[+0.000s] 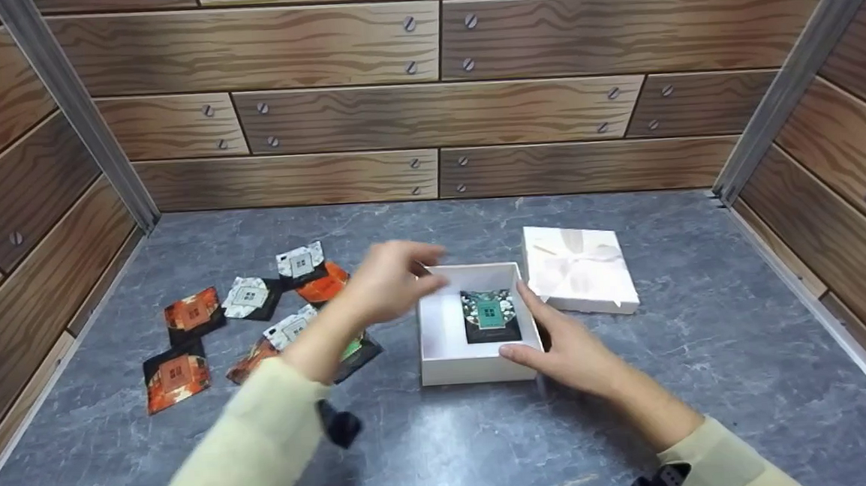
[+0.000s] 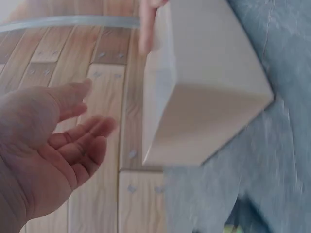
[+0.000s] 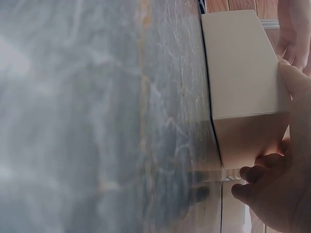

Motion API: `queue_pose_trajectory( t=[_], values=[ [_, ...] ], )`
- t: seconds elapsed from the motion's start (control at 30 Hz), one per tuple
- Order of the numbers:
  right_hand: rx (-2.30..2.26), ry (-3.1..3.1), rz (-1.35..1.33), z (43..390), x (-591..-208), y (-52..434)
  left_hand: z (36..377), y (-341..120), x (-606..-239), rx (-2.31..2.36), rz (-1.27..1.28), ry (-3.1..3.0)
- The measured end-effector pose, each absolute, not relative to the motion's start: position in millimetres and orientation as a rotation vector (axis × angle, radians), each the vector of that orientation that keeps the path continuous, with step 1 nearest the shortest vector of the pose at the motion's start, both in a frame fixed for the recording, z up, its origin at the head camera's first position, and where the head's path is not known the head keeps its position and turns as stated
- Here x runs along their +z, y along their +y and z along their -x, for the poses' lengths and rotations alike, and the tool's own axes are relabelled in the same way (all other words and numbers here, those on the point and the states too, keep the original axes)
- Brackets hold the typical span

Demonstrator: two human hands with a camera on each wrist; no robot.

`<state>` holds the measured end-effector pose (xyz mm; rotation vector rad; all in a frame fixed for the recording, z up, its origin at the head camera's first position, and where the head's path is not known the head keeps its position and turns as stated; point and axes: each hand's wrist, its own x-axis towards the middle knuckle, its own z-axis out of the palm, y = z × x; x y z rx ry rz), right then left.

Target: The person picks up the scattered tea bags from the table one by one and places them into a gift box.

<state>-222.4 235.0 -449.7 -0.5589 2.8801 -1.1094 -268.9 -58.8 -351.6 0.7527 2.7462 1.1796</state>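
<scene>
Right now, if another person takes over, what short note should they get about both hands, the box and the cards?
Left hand: open, holding nothing, above the left rim of the white box.
Right hand: thumb and fingers hold the box at its right wall and front right corner.
Things: the open box stands at mid table; one teal patterned card lies inside. The white lid with a bow lies just right of it, behind. Six or so loose cards, orange and white patterned, lie spread at the left.
Done: one card is in the box.
Left: probably the loose cards, then the lid.
</scene>
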Motion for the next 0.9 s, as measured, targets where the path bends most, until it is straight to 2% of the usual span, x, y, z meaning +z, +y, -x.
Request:
queue_pose_trajectory(
  t=[0.23, 0.5, 0.9],
  values=[
    [-1.09, 2.895, 0.566, 222.5, -449.7, 235.4, 257.1, -128.1, -337.6, 1.424, -0.702, 2.796],
    [-1.061, 2.896, 0.542, 221.8, -449.7, 234.2, 240.6, -204.1, -337.7, 1.48, -0.543, 2.93],
    [-1.052, 2.898, 0.537, 222.4, -450.6, 234.5, 212.8, -318.0, -370.1, 1.451, -0.268, 3.052]
  ],
)
